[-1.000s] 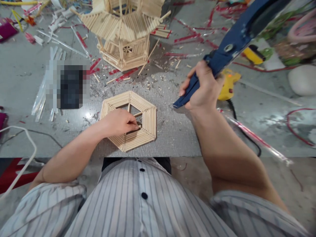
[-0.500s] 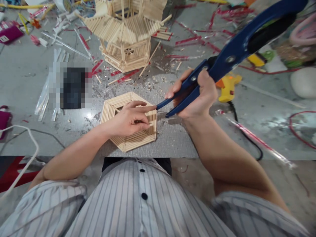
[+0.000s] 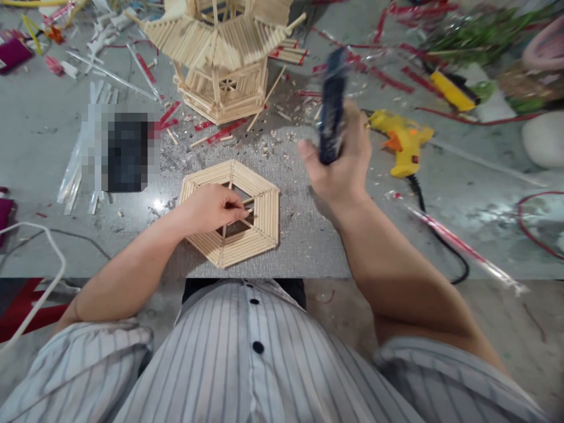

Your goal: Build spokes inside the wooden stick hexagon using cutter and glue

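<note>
A flat hexagonal frame of wooden sticks (image 3: 265,218) lies near the front edge of the table, with thin sticks crossing its open centre. Over its left half is my left hand (image 3: 205,207), closed in a pinch. A short pale wooden stick (image 3: 249,214) shows at those fingertips, above the opening. My right hand (image 3: 346,167) is raised to the right of the frame and wrapped round a blue hand cutter (image 3: 331,111). The cutter is smeared by motion and seen end-on, so its jaws cannot be made out.
A roofed stick-built model (image 3: 220,76) stands behind the frame. At right lies a yellow glue gun (image 3: 406,144) with a black cord. Clear glue sticks (image 3: 73,170) and a blurred-out dark object (image 3: 127,153) are at left. Red wrapper strips and stick scraps litter the table.
My right hand has swung the cutter upright and away from the frame's right side. My left hand has drawn back left, its fingers now pinched over the frame's centre.
</note>
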`<state>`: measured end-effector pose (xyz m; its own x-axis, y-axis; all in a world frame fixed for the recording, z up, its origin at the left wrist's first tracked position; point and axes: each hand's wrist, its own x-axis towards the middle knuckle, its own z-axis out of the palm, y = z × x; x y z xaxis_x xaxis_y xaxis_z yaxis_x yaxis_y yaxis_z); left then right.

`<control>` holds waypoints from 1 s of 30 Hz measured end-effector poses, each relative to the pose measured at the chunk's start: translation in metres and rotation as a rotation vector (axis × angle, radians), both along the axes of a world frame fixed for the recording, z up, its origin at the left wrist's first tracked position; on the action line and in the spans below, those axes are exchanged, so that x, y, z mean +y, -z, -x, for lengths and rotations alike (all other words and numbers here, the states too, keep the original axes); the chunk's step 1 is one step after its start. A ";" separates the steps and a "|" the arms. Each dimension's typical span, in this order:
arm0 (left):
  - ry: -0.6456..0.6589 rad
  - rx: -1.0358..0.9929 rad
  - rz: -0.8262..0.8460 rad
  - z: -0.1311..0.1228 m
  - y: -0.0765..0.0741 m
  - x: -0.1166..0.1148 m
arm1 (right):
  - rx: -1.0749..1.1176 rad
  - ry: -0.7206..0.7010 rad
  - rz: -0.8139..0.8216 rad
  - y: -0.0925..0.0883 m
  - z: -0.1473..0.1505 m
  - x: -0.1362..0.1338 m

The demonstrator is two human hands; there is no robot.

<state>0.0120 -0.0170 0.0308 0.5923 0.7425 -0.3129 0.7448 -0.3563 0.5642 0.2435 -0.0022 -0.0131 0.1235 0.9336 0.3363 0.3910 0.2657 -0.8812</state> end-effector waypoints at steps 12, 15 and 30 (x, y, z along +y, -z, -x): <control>0.150 0.217 -0.041 -0.002 -0.004 -0.009 | -0.631 0.033 -0.036 0.018 -0.005 0.009; 0.150 0.233 -0.025 -0.003 -0.005 -0.009 | -0.619 0.010 -0.016 0.015 -0.004 0.008; 0.226 0.319 -0.084 -0.003 -0.005 -0.009 | -0.665 -0.004 0.051 0.008 -0.001 0.003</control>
<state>0.0148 -0.0260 0.0360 0.6268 0.6352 -0.4513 0.7752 -0.5666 0.2792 0.2443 0.0006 -0.0213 -0.0982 0.9505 0.2946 0.8548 0.2322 -0.4641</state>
